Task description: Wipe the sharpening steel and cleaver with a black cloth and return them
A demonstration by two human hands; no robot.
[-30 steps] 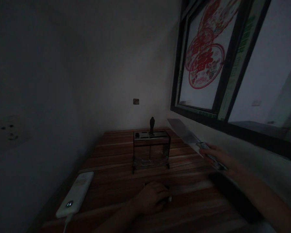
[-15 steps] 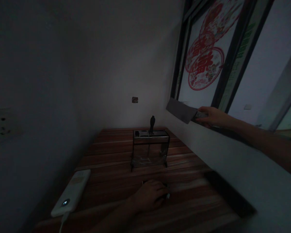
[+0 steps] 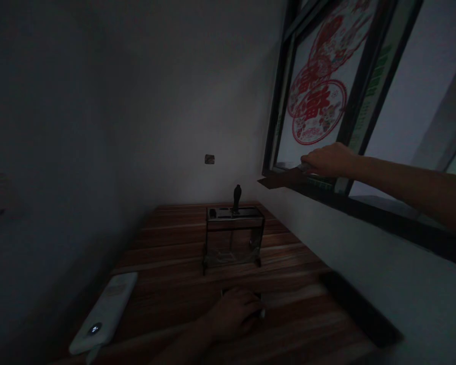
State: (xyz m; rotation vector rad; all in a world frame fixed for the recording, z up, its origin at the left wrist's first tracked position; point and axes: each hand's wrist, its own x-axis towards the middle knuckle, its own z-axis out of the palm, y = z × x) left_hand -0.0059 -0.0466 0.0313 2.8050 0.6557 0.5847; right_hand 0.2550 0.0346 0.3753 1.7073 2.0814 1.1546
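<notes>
My right hand [image 3: 329, 159] grips a cleaver [image 3: 283, 179] by its handle, raised at the right by the window sill. The wide blade points left and lies tilted nearly flat, seen thinly from the side. My left hand [image 3: 237, 310] rests low on the wooden table [image 3: 167, 284], fingers curled over a small dark object [image 3: 225, 292] that it mostly hides. Beyond it stands a knife rack [image 3: 233, 215] with a dark top and clear sides. One black-handled tool [image 3: 237, 196] sticks up out of the rack, its lower part thin inside.
A white power bank [image 3: 105, 312] with a lit display and a cable lies at the left. A long black bar-shaped object [image 3: 359, 306] sits along the right table edge. Walls close in left, behind and right; a window [image 3: 315, 111] with red decorations is above right.
My right hand has turned the cleaver: its broad face showed before, and now the blade lies flatter and slightly lower. The left hand stays on the dark object. The view has shifted slightly.
</notes>
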